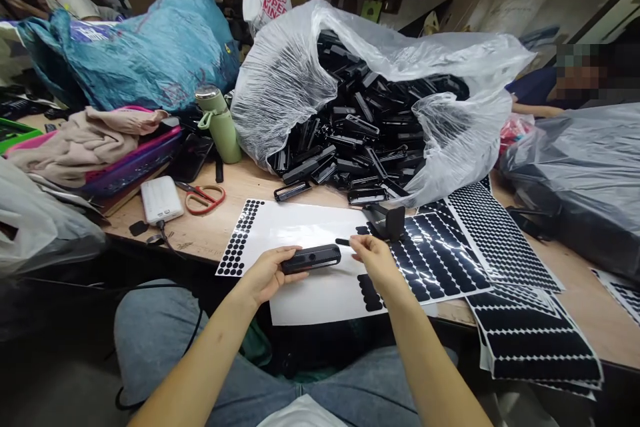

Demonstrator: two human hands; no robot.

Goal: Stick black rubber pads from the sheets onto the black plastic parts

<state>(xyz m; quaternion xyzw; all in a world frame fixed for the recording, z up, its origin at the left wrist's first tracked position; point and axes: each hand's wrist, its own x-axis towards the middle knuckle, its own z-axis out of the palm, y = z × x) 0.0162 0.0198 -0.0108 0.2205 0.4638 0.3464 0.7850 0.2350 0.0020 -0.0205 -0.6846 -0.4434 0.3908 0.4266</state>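
Note:
My left hand (pixel 270 272) grips a long black plastic housing (pixel 313 257) by its left end, thumb on top and fingers beneath. A small round dark spot shows on its face, and a pale strip runs along its lower right. In my right hand (pixel 374 260), thumb and fingertips pinch a small black sticker (pixel 343 242), just off the right end of the housing. Both hands are above a white backing sheet (pixel 300 297) with small black dots down its left edge. Beside my right hand lies a sheet of black stickers (pixel 435 260) with scalloped edges.
A clear plastic bag (pixel 280 73) full of black plastic parts (pixel 360 127) stands behind the sheets. Red-handled scissors (pixel 205 200), a white power bank (pixel 162 199) and a green bottle (pixel 220 127) are at left. More sticker sheets (pixel 540 333) overhang the front edge. People sit at far left and right.

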